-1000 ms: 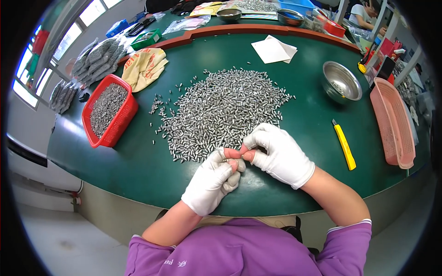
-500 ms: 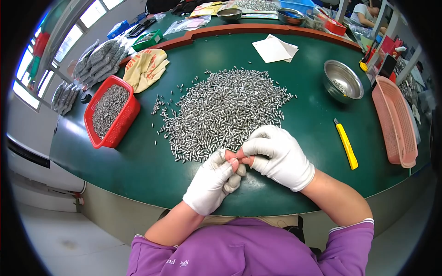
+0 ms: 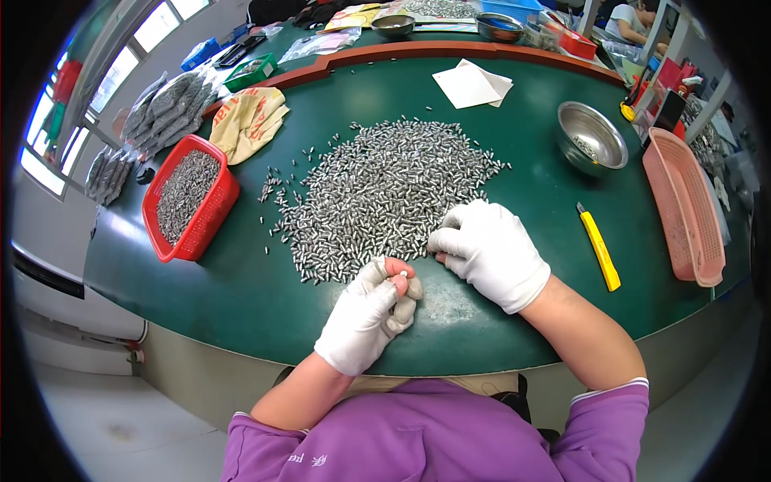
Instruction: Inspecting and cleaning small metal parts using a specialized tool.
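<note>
A wide heap of small silvery metal cylinders (image 3: 377, 193) lies in the middle of the green table. My left hand (image 3: 371, 309), in a white glove with bare thumb and fingertips, is closed near the heap's front edge. Between its thumb and forefinger a small metal cylinder (image 3: 403, 274) shows as a bright tip. At the heap's right front edge, my gloved right hand (image 3: 491, 253) reaches down with fingers curled together. Its fingertips are mostly hidden behind the glove, so whatever they pinch cannot be made out.
On the left stands a red basket (image 3: 231, 193) of metal pieces, with a cream cloth bag (image 3: 247, 120) behind it. To the right are a yellow utility knife (image 3: 600, 249), a steel bowl (image 3: 614, 149) and a pink basket (image 3: 683, 217). White paper (image 3: 466, 87) lies at the back.
My hands, together before, are now apart. The right one has moved away to the heap's edge, while the left stays in place with a metal tip now visible in its fingers.
</note>
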Motion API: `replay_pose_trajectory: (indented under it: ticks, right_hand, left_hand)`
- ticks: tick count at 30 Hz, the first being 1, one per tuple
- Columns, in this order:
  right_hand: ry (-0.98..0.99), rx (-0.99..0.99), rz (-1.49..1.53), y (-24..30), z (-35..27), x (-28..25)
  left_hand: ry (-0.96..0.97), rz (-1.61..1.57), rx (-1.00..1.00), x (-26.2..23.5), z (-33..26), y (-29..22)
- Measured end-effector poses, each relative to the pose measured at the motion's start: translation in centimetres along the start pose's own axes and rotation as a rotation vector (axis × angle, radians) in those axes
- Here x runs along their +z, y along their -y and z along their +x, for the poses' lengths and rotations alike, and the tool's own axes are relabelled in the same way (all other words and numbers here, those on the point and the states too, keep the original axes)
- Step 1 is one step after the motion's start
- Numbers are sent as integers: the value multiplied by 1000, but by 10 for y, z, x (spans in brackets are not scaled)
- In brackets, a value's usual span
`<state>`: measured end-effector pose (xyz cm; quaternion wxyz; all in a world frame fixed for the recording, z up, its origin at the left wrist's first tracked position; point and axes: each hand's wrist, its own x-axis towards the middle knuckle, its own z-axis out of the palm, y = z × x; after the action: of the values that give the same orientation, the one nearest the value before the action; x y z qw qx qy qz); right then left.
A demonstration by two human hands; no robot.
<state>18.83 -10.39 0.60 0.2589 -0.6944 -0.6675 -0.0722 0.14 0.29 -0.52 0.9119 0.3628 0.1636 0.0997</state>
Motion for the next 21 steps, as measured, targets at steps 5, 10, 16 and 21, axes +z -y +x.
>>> replay_pose_trajectory:
  ticks: [5, 10, 16, 21]
  right_hand:
    - [14, 38, -20, 7, 2, -1]
    - [38, 236, 653, 18, 2, -2]
    - [78, 279, 842, 25, 1, -2]
    - [9, 131, 664, 20, 2, -4]
  left_hand:
    - [-19, 3, 10, 0, -1, 0]
    - [-55, 67, -24, 3, -1, 0]
    - [-57, 85, -15, 6, -3, -1]
    - [-96, 70, -17, 6, -2, 1]
